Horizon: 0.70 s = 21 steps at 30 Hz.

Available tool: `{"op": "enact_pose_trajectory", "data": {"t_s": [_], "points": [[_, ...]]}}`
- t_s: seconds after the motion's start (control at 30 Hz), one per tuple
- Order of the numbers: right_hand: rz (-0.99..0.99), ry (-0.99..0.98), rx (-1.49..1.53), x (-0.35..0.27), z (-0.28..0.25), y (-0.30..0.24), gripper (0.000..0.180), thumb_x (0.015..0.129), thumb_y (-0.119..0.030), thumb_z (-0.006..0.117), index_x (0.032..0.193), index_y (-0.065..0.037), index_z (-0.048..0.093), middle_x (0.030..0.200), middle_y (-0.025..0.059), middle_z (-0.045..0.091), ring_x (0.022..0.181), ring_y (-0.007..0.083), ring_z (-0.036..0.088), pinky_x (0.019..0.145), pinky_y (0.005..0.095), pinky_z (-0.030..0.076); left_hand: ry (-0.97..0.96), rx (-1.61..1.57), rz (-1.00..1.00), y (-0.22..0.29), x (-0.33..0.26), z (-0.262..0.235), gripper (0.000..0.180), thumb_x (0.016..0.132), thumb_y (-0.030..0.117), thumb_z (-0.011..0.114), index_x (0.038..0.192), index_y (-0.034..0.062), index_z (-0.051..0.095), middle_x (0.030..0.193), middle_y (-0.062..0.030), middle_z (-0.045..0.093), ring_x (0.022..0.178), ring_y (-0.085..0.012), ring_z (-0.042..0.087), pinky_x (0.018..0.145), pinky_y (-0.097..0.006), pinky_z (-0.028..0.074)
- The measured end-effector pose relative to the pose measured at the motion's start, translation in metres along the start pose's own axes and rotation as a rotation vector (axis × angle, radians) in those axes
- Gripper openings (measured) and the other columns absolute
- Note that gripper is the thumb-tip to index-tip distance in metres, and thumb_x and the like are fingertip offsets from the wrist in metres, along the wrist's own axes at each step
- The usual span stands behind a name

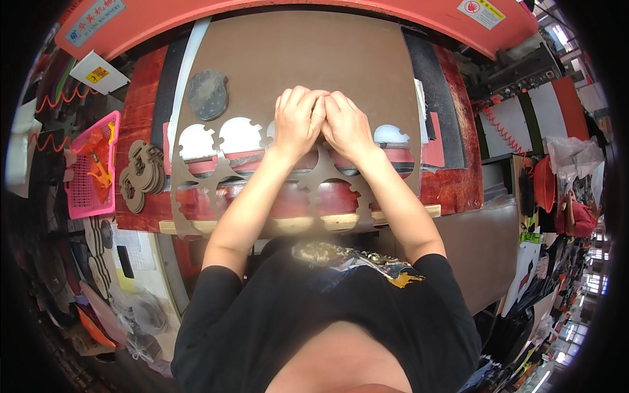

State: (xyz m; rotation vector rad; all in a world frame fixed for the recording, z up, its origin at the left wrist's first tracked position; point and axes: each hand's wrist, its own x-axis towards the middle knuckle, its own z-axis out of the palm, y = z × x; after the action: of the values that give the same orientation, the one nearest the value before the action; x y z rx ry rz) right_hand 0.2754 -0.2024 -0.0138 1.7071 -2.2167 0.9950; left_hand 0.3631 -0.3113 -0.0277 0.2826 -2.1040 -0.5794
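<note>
My left hand (300,123) and my right hand (346,126) meet side by side over the middle of a brown sheet (301,49). Both have their fingers curled in with the fingertips close together. Whatever lies between or under the fingers is hidden. The sheet's near part is a web (314,190) of rounded, notched cutouts, through which white, pink and red surfaces show. A dark grey, round cutting die (208,95) with a side lug lies on the sheet, left of my hands.
Stacked greyish-brown cut pieces (143,173) sit on the red board's left side. Beyond them is a pink basket (94,164) holding orange items. A red machine beam (282,8) spans the far edge. A pale wooden strip (419,211) runs along the near edge.
</note>
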Motion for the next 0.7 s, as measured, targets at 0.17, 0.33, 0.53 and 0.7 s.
{"op": "enact_pose_trajectory", "data": {"t_s": [0.17, 0.33, 0.53, 0.7], "points": [[0.197, 0.016, 0.394, 0.001, -0.015, -0.005, 0.019, 0.094, -0.017, 0.061, 0.102, 0.000, 0.059, 0.093, 0.0082, 0.060, 0.084, 0.0192, 0.060, 0.074, 0.0296, 0.049, 0.197, -0.547, -0.355, 0.005, 0.010, -0.022, 0.061, 0.090, 0.034, 0.070, 0.135, 0.0000, 0.048, 0.109, -0.0083, 0.051, 0.095, -0.0178, 0.055, 0.081, -0.034, 0.050], [0.408, 0.176, 1.090, -0.006, -0.028, -0.017, 0.024, 0.100, -0.027, 0.058, 0.103, -0.002, 0.059, 0.087, -0.0028, 0.059, 0.080, 0.0040, 0.051, 0.071, 0.0224, 0.044, -0.154, -1.075, -0.800, 0.035, -0.017, -0.032, 0.050, 0.087, 0.023, 0.076, 0.125, -0.0018, 0.056, 0.117, -0.0099, 0.063, 0.108, -0.0163, 0.059, 0.092, -0.032, 0.049], [0.554, 0.175, 1.164, -0.015, -0.042, -0.008, 0.029, 0.100, -0.028, 0.059, 0.084, -0.003, 0.063, 0.073, -0.0071, 0.053, 0.070, 0.0022, 0.045, 0.061, 0.0207, 0.039, -0.195, -1.299, -0.897, 0.050, -0.033, -0.019, 0.039, 0.088, 0.015, 0.074, 0.120, -0.0023, 0.059, 0.114, -0.0087, 0.065, 0.101, -0.0159, 0.062, 0.089, -0.031, 0.051], [0.631, 0.070, 1.326, -0.030, -0.054, 0.002, 0.029, 0.101, -0.027, 0.056, 0.088, -0.003, 0.063, 0.078, -0.0058, 0.057, 0.071, 0.0013, 0.047, 0.062, 0.0192, 0.041, -0.212, -1.513, -0.889, 0.062, -0.043, -0.009, 0.042, 0.087, 0.014, 0.074, 0.123, -0.0018, 0.057, 0.113, -0.0091, 0.065, 0.103, -0.0187, 0.062, 0.092, -0.034, 0.051]]}}
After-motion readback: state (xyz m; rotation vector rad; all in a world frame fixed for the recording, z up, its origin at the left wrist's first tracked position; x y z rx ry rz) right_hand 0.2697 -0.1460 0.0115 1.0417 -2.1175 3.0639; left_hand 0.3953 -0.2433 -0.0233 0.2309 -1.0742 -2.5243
